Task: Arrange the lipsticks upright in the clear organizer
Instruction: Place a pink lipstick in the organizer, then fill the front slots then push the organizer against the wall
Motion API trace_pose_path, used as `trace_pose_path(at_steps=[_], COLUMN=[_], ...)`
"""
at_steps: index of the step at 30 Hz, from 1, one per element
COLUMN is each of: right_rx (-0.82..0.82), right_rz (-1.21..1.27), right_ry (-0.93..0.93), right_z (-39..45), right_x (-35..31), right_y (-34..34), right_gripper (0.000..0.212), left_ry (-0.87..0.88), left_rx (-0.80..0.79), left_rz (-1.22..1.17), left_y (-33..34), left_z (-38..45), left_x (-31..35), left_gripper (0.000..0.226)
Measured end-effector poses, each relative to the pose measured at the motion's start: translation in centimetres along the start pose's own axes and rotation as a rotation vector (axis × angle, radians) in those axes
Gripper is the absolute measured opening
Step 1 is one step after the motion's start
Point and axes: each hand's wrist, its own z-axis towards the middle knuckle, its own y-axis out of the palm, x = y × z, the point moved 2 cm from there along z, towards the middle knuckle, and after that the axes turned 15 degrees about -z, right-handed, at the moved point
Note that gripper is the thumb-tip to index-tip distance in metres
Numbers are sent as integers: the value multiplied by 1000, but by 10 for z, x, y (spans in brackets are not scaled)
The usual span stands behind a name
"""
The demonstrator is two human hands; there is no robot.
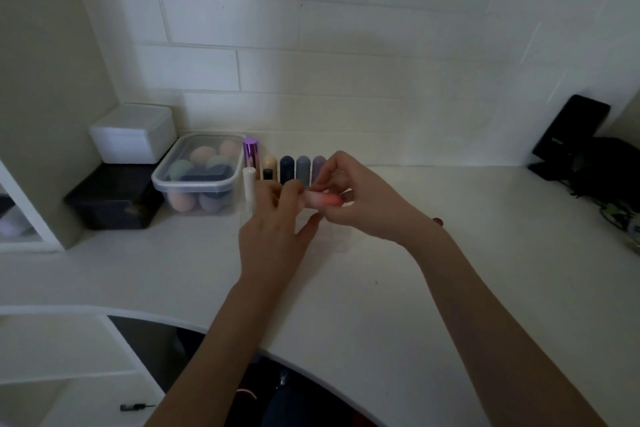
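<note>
Item, fingers: right hand (360, 198) pinches a pink lipstick (323, 200) lying sideways; left hand (277, 218) pinches its other end. Held above the clear organizer (341, 236), faint on the counter (381, 288). Risk: tube tips or misses a barely visible slot. Behind: capped tubes (294, 168) in a row, easily toppled; sponge tub (199, 177) left.

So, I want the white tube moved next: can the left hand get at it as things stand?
Probably yes. The white tube stands upright just beside the left hand, nothing between them. But that hand's fingers pinch the pink lipstick, shared with the right hand, so it must let go first.
</note>
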Motion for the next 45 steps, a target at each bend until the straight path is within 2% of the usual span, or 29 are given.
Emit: trace_pose_path(at_steps=[4, 7, 8, 10, 11, 13, 14, 16, 22, 26, 29, 31, 35, 39, 42, 45], right_rx=[-15, 164, 247, 343, 328, 205, 131, 27, 44, 267, 467, 506, 479, 325, 295, 298], right_rz=[176, 242, 135, -250, -382, -442, -441, -433, -398, -182, -24, 84, 405, 610, 611, 514], right_ry=[36, 157, 215, 391, 514, 761, 836, 872, 778, 724, 611, 526, 379, 234, 165, 111], right_z=[-9, -15, -19, -30, -37, -52, -57, -63, -57, -57, -56, -53, -44, -31, -12, 12], right_x=[1, 8, 15, 38, 52, 73, 79, 85, 93, 85, 70, 60, 50, 35, 19, 2], right_y=[2, -10, -15, -25, -27, -26, -24, -19, -20, -31, -37, -35, -26, -17, -12, -5], right_gripper=[36, 31, 26, 27, 34, 53, 60, 64, 39, 21, 14, 12, 9, 19, 21, 21], left_ry=[117, 149, 133, 76, 32, -121, -204, -325, -452, -618, -637, -646, -676, -634, -616, -575], left_rx=[-25, -27, -14, 36, 71, 144, 186, 276, 423, 501, 503, 504, 502, 422, 431, 494], left_rz=[27, 22, 15, -5, -26, -101, -136, -176, -179, -222, -254, -335, -567, -429, -411, -451], left_y=[-2, -3, -4, -7, -8, -14, -17, -23, -29, -30, -31, -30, -27, -26, -29, -30], left_z=[-1, -1, -2, -2, -2, -2, -1, -1, -2, -2, -2, -1, 0, 0, 1, 0], left_x=[0, -1, -1, 1, 1, 0, -3, -10, -17, -28, -33, -36, -40, -34, -29, -25], left_gripper=[25, 32, 33, 36, 38, 39, 37, 32, 32, 47, 48, 44, 47, 37, 25, 25])
